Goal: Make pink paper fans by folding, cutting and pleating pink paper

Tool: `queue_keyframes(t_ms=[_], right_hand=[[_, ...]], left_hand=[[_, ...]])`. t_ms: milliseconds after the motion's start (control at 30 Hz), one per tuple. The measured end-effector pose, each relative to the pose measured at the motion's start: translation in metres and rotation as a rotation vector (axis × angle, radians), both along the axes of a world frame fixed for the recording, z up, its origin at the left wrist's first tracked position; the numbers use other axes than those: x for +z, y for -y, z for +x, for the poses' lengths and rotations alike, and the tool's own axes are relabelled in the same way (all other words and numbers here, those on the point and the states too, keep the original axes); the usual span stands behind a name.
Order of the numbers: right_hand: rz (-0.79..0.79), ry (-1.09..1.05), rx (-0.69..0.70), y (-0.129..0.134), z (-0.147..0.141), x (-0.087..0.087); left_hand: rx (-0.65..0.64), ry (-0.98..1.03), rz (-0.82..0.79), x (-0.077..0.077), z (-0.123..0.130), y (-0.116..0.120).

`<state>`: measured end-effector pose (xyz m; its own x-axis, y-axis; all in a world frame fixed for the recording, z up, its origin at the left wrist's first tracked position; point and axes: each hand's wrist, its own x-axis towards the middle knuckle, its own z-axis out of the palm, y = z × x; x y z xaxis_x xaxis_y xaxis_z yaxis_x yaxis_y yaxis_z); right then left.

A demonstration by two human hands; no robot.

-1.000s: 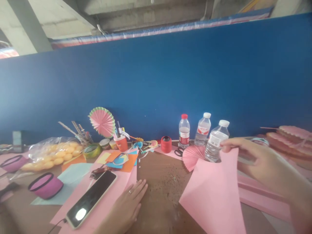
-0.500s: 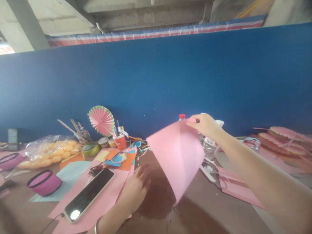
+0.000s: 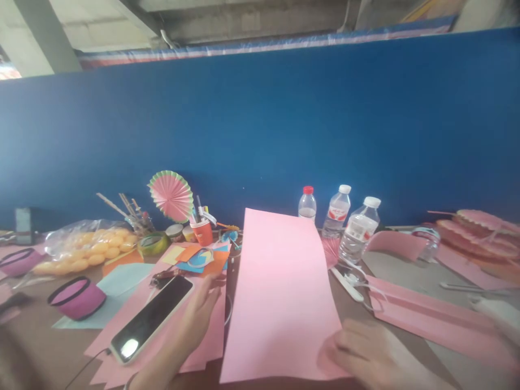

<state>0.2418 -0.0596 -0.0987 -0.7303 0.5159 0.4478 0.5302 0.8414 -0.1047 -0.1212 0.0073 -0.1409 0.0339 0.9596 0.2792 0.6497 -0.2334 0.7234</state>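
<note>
A sheet of pink paper (image 3: 280, 287) lies lengthwise in front of me on the brown table, its far end slightly raised and curved. My right hand (image 3: 361, 346), blurred by motion, has its fingers closed on the sheet's lower right edge. To the left, my left hand (image 3: 199, 311) holds nothing, fingers stretched forward and slightly apart. It is over a stack of pink sheets (image 3: 179, 341), just right of a smartphone (image 3: 152, 317) lying on that stack. Orange and blue paper pieces (image 3: 217, 262) are just beyond its fingertips.
Three plastic bottles (image 3: 359, 230) stand behind the sheet. Along the left are a folded paper fan (image 3: 170, 196), an orange cup of pens (image 3: 202, 233), a bag of yellow balls (image 3: 93, 249) and a purple ring-shaped band (image 3: 77, 300). Folded pink paper (image 3: 430, 314) lies at right.
My right hand has come down toward me, bringing the pink sheet from hanging in the air to lying on the table. My left hand has shifted left toward the smartphone.
</note>
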Motion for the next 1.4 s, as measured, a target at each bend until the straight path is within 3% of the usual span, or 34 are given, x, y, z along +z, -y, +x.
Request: queue_keyframes(t_ms=[67, 133, 233, 300, 367, 600, 767, 867, 1000, 1167, 1233, 1400], right_hand=[[-0.008, 0.028, -0.004, -0.001, -0.003, -0.028], [-0.034, 0.063, -0.009, -0.002, -0.004, -0.043], [-0.226, 0.072, 0.015, -0.003, -0.002, -0.044], [-0.368, 0.059, 0.027, -0.005, 0.002, -0.038], [-0.434, 0.022, -0.017, -0.008, 0.007, -0.035], [-0.21, -0.291, -0.311, -0.015, 0.007, -0.045], [-0.156, -0.463, -0.35, -0.011, -0.02, -0.056], [-0.167, -0.309, -0.274, -0.01, -0.033, -0.063], [-0.221, -0.07, -0.102, -0.015, -0.042, -0.065], [-0.329, -0.085, -0.078, -0.024, -0.055, -0.055], [-0.332, -0.138, -0.074, -0.027, -0.06, -0.052], [-0.335, -0.183, -0.041, -0.028, -0.067, -0.057]], left_hand=[[-0.019, -0.009, -0.02, -0.004, 0.008, 0.004], [-0.047, -0.041, -0.026, -0.006, 0.019, 0.011], [-0.265, -0.199, -0.014, -0.005, 0.039, 0.021], [-0.503, -0.448, 0.002, -0.002, 0.052, 0.025], [-0.643, -0.625, 0.01, 0.001, 0.064, 0.027], [-0.787, -0.631, 0.015, 0.005, 0.078, 0.038], [-0.714, -0.602, 0.007, -0.007, 0.075, 0.039], [-0.682, -0.61, -0.033, -0.013, 0.075, 0.038], [-0.64, -0.457, -0.094, -0.014, 0.076, 0.037], [-0.45, -0.346, -0.051, -0.018, 0.072, 0.034], [-0.401, -0.354, -0.023, -0.022, 0.068, 0.033], [-0.428, -0.548, 0.126, -0.043, 0.059, 0.03]])
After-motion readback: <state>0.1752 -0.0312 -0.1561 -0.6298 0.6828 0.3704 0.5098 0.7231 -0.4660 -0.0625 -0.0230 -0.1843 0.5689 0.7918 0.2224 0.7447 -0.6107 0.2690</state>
